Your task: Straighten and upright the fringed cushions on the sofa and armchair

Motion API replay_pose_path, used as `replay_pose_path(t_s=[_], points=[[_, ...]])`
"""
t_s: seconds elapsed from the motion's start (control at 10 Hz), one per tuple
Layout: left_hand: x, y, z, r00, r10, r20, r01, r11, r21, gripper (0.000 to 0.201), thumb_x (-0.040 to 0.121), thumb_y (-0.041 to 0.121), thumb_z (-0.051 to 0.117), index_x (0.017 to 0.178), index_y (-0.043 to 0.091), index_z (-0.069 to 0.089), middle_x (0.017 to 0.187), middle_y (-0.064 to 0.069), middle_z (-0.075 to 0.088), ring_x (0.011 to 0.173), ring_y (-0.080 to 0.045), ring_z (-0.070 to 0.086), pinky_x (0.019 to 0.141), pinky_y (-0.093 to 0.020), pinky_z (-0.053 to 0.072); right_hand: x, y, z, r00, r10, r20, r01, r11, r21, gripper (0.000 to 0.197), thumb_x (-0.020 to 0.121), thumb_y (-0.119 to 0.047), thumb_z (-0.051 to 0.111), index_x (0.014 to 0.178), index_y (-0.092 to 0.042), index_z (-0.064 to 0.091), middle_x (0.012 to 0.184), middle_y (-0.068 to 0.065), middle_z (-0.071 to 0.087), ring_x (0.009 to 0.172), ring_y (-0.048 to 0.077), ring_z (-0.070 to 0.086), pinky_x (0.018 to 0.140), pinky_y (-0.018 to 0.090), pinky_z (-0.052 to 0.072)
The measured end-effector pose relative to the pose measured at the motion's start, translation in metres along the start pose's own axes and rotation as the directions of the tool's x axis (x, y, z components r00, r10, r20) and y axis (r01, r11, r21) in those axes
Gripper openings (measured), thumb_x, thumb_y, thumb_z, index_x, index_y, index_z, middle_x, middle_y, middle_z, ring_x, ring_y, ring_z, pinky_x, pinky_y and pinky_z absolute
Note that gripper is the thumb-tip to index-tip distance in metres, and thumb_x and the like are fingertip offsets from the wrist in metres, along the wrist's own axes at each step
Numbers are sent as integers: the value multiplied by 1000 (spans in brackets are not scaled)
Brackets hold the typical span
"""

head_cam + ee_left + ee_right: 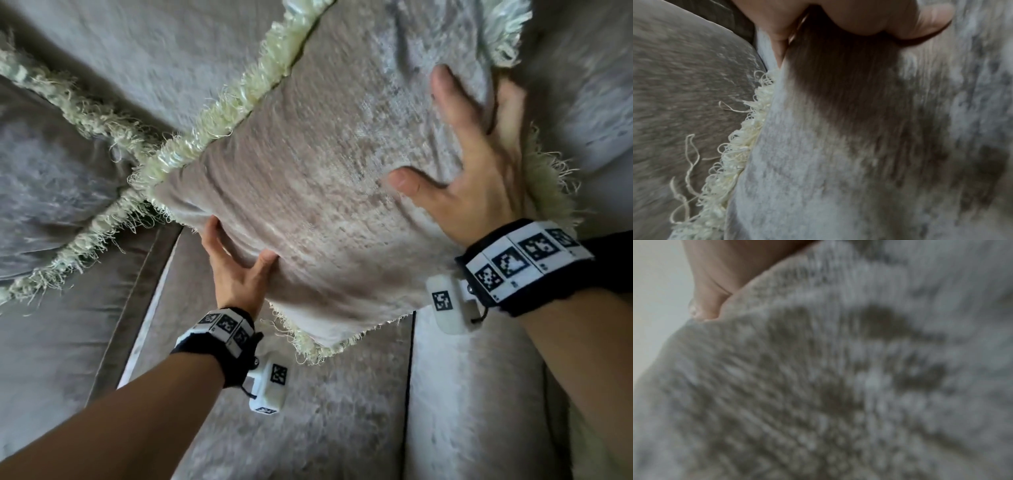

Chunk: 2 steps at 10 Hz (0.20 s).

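A beige-grey cushion edged with cream fringe is tilted on one corner above the sofa seat. My left hand grips its lower left edge, thumb on the front and fingers behind. My right hand lies flat with spread, straight fingers over the cushion's right side. The left wrist view shows the left hand pinching the cushion beside its fringe. In the blurred right wrist view, a finger presses into the cushion.
A second fringed cushion lies slumped at the left against the sofa. A large grey back cushion stands behind. A seam divides two seat cushions below my hands.
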<state>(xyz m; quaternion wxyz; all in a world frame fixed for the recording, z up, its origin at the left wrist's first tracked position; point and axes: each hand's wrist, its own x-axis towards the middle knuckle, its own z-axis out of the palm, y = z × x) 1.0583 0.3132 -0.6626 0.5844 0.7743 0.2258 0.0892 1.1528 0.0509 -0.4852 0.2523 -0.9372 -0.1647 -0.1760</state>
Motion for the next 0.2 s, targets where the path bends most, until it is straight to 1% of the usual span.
replay_pose_path(t_s=[0.1,0.2], points=[[-3,23,-6,981,-93,-168,98,995,24,92,73,76,54,147,23,40,147,-14,41,122,-24,50,104,-32,40,-8,-3,-12,1000,20,12,-20,1000,19,87,82,-72,62,153,-26,40,154,27,28,140,38,39,107,54,44],[2,42,-23,939,-68,-338,93,994,58,76,78,72,52,130,17,57,139,-17,38,124,-26,45,109,-31,34,-22,-6,-22,997,2,-79,-5,1000,-31,76,86,-64,65,147,-22,51,152,26,33,140,38,39,106,54,44]])
